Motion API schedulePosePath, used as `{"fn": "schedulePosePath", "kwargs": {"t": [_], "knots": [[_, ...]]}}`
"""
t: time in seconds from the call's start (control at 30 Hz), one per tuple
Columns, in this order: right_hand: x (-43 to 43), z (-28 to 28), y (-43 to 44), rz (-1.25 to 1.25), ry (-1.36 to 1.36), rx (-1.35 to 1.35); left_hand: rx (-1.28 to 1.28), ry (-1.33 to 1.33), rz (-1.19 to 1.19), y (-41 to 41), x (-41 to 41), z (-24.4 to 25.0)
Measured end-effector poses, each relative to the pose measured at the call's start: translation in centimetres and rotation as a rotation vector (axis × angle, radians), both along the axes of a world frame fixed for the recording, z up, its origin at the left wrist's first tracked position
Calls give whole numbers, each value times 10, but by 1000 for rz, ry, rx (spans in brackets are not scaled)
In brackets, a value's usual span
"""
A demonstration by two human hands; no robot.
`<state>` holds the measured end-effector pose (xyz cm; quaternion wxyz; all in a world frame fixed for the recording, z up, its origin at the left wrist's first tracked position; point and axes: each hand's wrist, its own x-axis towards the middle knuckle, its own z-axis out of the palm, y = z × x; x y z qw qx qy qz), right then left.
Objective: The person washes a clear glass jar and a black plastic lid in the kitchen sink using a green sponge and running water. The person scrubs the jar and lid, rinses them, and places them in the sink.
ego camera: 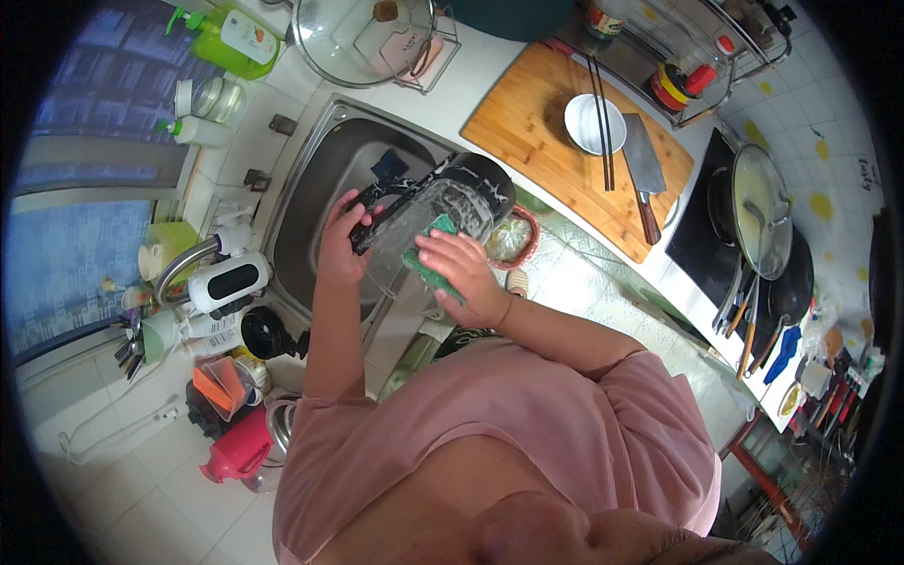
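A clear blender jug (397,236) with a black base (487,178) is tilted over the front edge of the stainless-steel sink (296,169). White suds streak its wall and base. My left hand (342,240) grips the jug's black handle (387,192). In my right hand (467,272) is a green scouring pad (424,267), pressed against the outside of the clear wall. My right palm hides part of the pad. Behind the jug, a dark blue pad or cloth (390,164) lies in the sink.
A white faucet (229,282) stands left of the sink. On the right, a wooden cutting board (522,106) carries a white bowl (583,126), chopsticks (604,159) and a cleaver (644,159). A lidded pan (763,212) sits on the black cooktop (696,205).
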<state>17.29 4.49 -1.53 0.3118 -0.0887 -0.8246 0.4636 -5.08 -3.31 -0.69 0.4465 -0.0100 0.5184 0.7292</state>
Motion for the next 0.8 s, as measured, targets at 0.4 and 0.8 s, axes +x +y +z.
{"fn": "schedulePosePath", "kwargs": {"t": [0.4, 0.8], "knots": [[-65, -28, 66, -428, -600, 356, 34, 237, 61, -46, 13, -68], [-66, -37, 74, -443, -601, 506, -279, 671, -305, -37, 4, -67]]}}
